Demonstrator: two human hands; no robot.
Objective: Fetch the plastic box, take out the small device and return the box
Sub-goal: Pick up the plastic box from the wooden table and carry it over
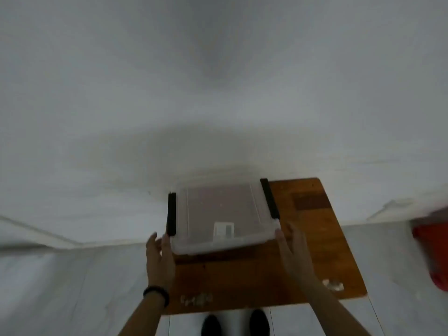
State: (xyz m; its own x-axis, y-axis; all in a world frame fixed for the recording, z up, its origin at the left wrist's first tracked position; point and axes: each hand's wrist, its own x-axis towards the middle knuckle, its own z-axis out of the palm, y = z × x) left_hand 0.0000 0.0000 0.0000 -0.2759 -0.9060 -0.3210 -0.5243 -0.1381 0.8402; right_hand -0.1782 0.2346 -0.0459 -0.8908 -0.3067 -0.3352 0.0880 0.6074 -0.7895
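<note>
A clear plastic box (219,214) with a lid and two black side latches sits at the far end of a brown wooden table (312,251), close to the white wall. A small white label shows through its near side. My left hand (158,253) presses against the box's near left corner. My right hand (292,243) touches its near right corner with fingers extended. The box is held between the two hands, turned a little relative to the table. The view is blurred, and nothing inside the box can be made out.
Small pale items (196,300) lie near the table's front edge, and another small clear piece (333,284) lies at the front right. A red object (434,253) stands at the right border. My shoes (235,323) show on the pale floor below.
</note>
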